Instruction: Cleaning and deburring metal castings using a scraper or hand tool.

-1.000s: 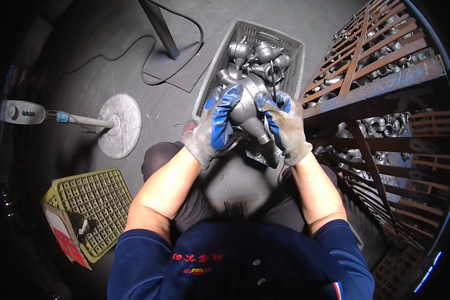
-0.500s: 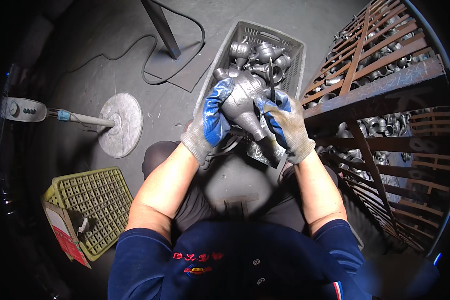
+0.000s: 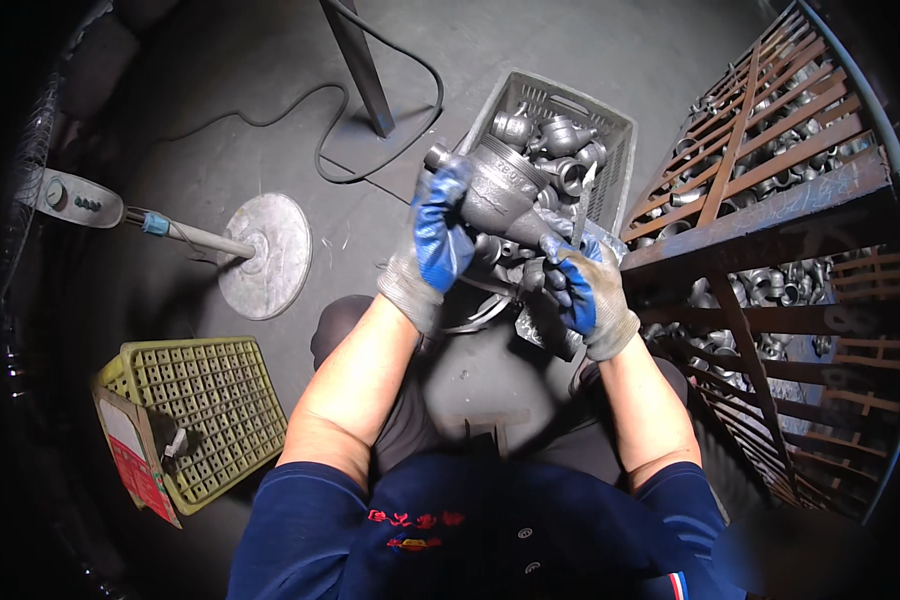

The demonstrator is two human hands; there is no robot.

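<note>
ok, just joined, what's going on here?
A person in gloves is working on a grey metal fitting, held at the near end of a grey crate of metal parts. The left hand grips its wide body; the right hand, by its narrow neck, holds a thin tool. More fittings sit in the rusty rack at right.

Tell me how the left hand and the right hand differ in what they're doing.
The left hand grips the metal fitting by its wide body, while the right hand is at its narrow end. The right hand also holds a slim tool; the left hand shows none. Both hands wear grey gloves with a blue coating.
</note>
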